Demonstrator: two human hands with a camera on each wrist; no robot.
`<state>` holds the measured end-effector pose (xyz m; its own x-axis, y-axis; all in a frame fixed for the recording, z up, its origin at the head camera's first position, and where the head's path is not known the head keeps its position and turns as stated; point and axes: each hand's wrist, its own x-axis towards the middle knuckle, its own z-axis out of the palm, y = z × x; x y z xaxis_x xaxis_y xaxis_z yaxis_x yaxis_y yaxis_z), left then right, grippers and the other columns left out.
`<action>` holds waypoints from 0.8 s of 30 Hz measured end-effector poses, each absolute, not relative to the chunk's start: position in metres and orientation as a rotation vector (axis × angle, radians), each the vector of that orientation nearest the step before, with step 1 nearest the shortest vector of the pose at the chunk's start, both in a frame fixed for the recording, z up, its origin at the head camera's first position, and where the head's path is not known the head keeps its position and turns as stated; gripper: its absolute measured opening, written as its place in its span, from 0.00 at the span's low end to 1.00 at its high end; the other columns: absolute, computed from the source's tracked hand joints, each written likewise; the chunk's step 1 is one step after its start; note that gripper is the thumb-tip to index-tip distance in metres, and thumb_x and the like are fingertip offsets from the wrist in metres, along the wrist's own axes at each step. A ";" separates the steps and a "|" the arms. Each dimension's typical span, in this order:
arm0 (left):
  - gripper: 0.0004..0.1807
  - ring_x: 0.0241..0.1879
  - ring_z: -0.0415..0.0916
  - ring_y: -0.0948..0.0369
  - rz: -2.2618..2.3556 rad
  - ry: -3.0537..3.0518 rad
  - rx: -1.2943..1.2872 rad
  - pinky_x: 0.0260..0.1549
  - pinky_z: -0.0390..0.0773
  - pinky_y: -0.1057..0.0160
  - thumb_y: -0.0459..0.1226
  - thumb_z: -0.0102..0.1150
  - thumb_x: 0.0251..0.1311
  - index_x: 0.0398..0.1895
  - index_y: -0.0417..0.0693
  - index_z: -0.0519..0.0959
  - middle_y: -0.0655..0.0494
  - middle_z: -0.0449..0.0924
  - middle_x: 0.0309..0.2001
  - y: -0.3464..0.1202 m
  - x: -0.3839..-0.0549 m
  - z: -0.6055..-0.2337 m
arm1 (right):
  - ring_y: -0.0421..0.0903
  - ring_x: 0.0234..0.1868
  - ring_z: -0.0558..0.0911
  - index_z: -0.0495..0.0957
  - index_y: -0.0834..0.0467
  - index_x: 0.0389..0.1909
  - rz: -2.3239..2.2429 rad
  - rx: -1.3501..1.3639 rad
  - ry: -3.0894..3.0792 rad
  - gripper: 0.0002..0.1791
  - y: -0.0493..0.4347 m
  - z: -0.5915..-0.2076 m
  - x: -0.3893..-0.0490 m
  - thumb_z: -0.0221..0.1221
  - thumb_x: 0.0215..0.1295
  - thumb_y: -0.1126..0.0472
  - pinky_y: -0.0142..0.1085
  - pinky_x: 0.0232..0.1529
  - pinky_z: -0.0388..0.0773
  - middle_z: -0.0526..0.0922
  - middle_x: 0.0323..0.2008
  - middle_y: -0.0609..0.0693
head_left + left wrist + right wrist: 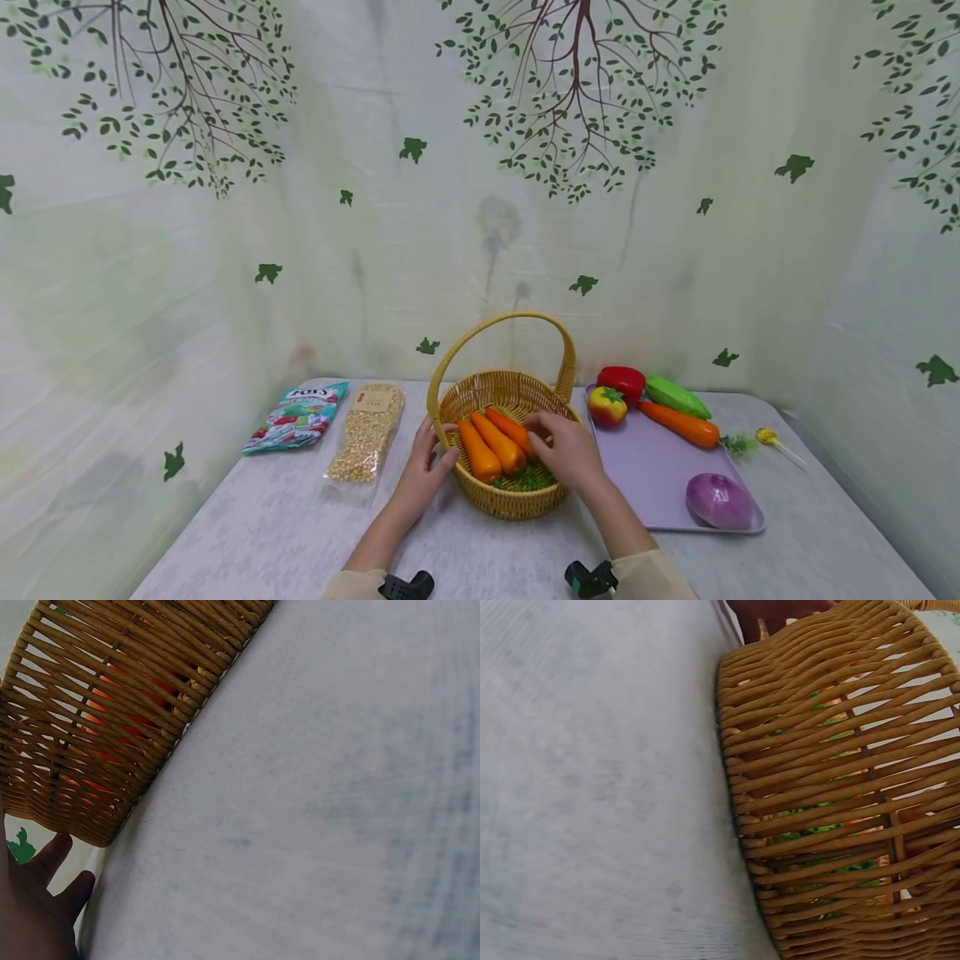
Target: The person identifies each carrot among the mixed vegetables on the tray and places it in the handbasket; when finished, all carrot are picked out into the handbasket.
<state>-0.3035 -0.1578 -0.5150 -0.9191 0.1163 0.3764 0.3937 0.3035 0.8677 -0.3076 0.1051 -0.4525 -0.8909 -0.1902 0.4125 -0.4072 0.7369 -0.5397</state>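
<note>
A round wicker basket (517, 504) with a tall arched handle stands on the table. Inside it, three orange carrots (480, 450) lie side by side, their green tops towards the near wall. At the basket's left rim, by the foot of the handle, my left hand (426, 467) holds on with thumb and forefinger; in the left wrist view, other fingers (52, 859) of it spread beside the woven wall. My right hand (566, 450) reaches over the right rim with bent fingers and pinches the rightmost carrot (512, 429). The right wrist view shows mostly the basket's wall (840, 772).
Right of the basket, a lilac tray (645, 492) carries a red pepper (622, 382), a red-yellow fruit (607, 407), a green vegetable (677, 397), another carrot (681, 425) and a purple onion (718, 501). A yellow-headed stick (780, 443) lies beyond. Left are a teal snack bag (296, 418) and a corn-kernel pack (365, 437).
</note>
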 end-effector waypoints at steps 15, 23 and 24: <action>0.23 0.77 0.54 0.43 -1.636 -2.377 -0.464 0.70 0.56 0.32 0.46 0.53 0.72 0.67 0.50 0.69 0.59 0.39 0.81 -0.160 -0.302 -0.515 | 0.38 0.41 0.81 0.82 0.50 0.50 1.282 0.480 -2.451 0.11 0.117 -0.455 -0.301 0.61 0.68 0.64 0.29 0.42 0.81 0.86 0.41 0.42; 0.21 0.77 0.54 0.42 -1.647 -2.373 -0.465 0.69 0.55 0.31 0.44 0.53 0.72 0.66 0.52 0.70 0.59 0.40 0.81 -0.160 -0.303 -0.515 | 0.45 0.48 0.81 0.80 0.52 0.56 1.414 0.416 -2.436 0.16 0.141 -0.442 -0.302 0.61 0.69 0.63 0.29 0.45 0.79 0.86 0.49 0.50; 0.21 0.77 0.54 0.42 -1.646 -2.376 -0.464 0.69 0.55 0.31 0.43 0.53 0.72 0.66 0.52 0.70 0.59 0.40 0.81 -0.160 -0.303 -0.515 | 0.45 0.49 0.81 0.79 0.52 0.56 1.410 0.401 -2.441 0.16 0.144 -0.440 -0.302 0.61 0.69 0.63 0.29 0.45 0.79 0.86 0.49 0.49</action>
